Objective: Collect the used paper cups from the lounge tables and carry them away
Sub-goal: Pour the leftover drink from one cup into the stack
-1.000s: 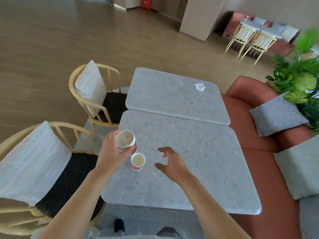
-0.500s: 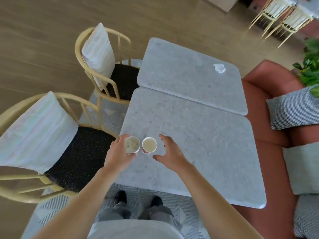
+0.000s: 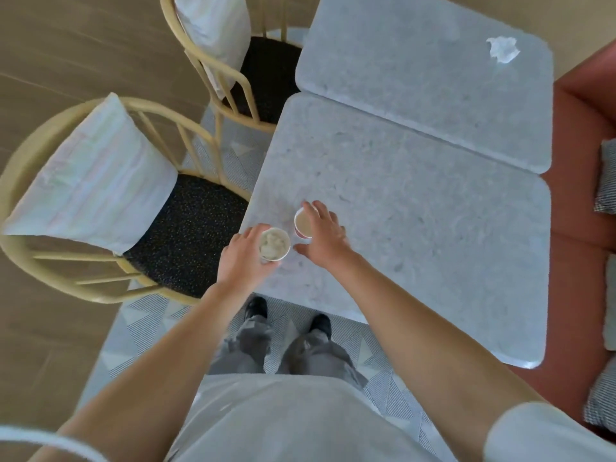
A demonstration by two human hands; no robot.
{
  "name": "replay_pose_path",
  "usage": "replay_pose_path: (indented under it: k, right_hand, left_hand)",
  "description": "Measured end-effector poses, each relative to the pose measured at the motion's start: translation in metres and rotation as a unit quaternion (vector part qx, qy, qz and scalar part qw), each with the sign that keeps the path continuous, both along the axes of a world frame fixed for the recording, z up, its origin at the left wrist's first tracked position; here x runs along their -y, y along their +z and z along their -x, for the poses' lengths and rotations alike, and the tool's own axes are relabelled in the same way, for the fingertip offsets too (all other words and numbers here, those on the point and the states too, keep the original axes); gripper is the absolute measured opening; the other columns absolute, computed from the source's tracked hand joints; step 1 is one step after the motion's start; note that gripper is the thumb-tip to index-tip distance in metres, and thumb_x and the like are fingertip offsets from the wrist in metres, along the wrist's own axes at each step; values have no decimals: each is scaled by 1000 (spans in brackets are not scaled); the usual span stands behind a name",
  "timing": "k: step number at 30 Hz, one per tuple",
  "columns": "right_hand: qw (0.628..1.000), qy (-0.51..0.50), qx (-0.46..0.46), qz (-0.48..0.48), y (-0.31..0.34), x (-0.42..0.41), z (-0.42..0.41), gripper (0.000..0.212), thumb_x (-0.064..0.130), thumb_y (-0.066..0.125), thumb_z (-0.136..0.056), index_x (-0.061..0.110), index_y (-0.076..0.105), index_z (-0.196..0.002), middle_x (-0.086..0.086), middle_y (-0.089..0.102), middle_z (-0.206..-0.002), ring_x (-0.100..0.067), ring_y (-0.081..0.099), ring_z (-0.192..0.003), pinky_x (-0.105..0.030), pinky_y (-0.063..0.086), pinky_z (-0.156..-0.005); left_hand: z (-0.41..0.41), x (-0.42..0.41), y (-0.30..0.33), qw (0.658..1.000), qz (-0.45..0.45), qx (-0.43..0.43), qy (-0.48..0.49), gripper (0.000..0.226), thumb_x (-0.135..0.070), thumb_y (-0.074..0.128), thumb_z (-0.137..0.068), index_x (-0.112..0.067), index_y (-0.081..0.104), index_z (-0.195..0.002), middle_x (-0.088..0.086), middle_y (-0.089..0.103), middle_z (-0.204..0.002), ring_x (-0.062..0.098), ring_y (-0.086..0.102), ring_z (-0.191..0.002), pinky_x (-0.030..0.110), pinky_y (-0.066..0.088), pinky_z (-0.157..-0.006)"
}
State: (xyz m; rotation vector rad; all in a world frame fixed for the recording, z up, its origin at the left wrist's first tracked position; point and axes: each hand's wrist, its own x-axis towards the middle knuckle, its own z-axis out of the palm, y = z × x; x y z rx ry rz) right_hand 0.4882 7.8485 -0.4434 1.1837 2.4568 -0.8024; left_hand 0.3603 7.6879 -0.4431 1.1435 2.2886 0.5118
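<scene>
While wrapping a cup (image 3: 274,244) of crumpled paper, left grip (image 3: 243,258); right grip (image 3: 325,238) spread over empty cup (image 3: 302,224).

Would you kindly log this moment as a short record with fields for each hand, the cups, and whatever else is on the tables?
left hand: holds a paper cup with crumpled paper inside, above the near table's corner
right hand: fingers spread over the second cup, touching its rim; grip not yet closed
second cup: red-sided, upright on the near table
far table: one crumpled tissue
seating: two cane chairs at left, red sofa at right
</scene>
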Motion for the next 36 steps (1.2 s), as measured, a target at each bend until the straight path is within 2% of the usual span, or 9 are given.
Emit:
replay_pose_path:
  k: [6, 11, 16, 19, 23, 26, 28, 32, 36]
  right_hand:
    - [999, -2, -27, -31, -5, -5, -17, 74, 27, 75, -93, 28, 37, -157, 1, 38, -153, -31, 46, -133, -46, 46, -102]
    - [998, -43, -52, -9, -1, -11, -75, 80, 6, 76, -80, 25, 44, -150, 0, 38, -152, -31, 45, -133, -48, 47, -105]
    - [995, -74, -64, 0, 7, -15, -151, 82, -4, 73, -72, 25, 49, -144, 2, 39, -149, -28, 43, -135, -47, 48, -102]
    - [994, -84, -65, -1, 11, -15, -190, 82, -8, 71, -71, 26, 51, -143, 3, 40, -147, -28, 44, -133, -45, 48, -103]
    - [994, -89, -60, -5, 18, -18, -232, 84, -12, 66, -69, 28, 51, -142, 5, 40, -147, -26, 43, -134, -41, 43, -109]
    - [994, -92, -61, -9, 20, -21, -263, 86, -12, 66, -67, 28, 51, -141, 6, 40, -146, -23, 41, -135, -35, 37, -108]
    - [993, -96, -64, -15, 20, -23, -281, 87, -12, 68, -65, 29, 51, -141, 7, 41, -146, -22, 40, -136, -31, 32, -106]
    - [994, -95, -56, -13, 15, -27, -307, 88, -14, 65, -64, 30, 52, -139, 8, 42, -146, -20, 39, -139, -32, 34, -107]
    - [998, -49, -40, -11, 5, -25, -319, 80, -12, 64, -69, 29, 56, -137, 9, 49, -143, -20, 43, -139, -38, 39, -108]
  left_hand:
    - [-15, 1, -1, 999, -13, 4, 30, 69, -35, 91, -77, -29, 51, -132, -1, 65, -125, 34, 62, -109, 52, 54, -85]
    - [-33, -6, -3, 999, -24, 9, 37, 69, -36, 94, -75, -30, 53, -131, -3, 66, -125, 29, 63, -111, 46, 53, -83]
    - [-67, -27, -8, 998, -38, 39, 24, 71, -33, 96, -72, -30, 53, -129, -2, 66, -125, 30, 63, -113, 54, 55, -89]
    - [-93, -42, -15, 998, -34, 46, 3, 73, -32, 97, -70, -33, 50, -127, -2, 64, -122, 32, 62, -112, 53, 55, -88]
    - [-133, -65, -19, 998, -33, 48, -32, 74, -32, 97, -69, -32, 52, -127, -1, 65, -120, 33, 62, -110, 42, 49, -80]
    - [-164, -79, -19, 997, -23, 37, -57, 72, -35, 95, -72, -30, 53, -130, -3, 64, -123, 31, 62, -111, 44, 53, -80]
    - [-180, -85, -20, 997, -19, 28, -66, 71, -37, 94, -73, -31, 53, -130, -4, 64, -123, 30, 63, -111, 41, 52, -78]
    - [-201, -94, -19, 996, -16, 23, -90, 70, -41, 94, -72, -36, 50, -128, -6, 64, -120, 28, 63, -109, 43, 55, -79]
    - [-209, -97, -19, 995, -26, 23, -90, 68, -43, 95, -70, -43, 47, -117, -9, 64, -114, 24, 63, -101, 37, 50, -74]
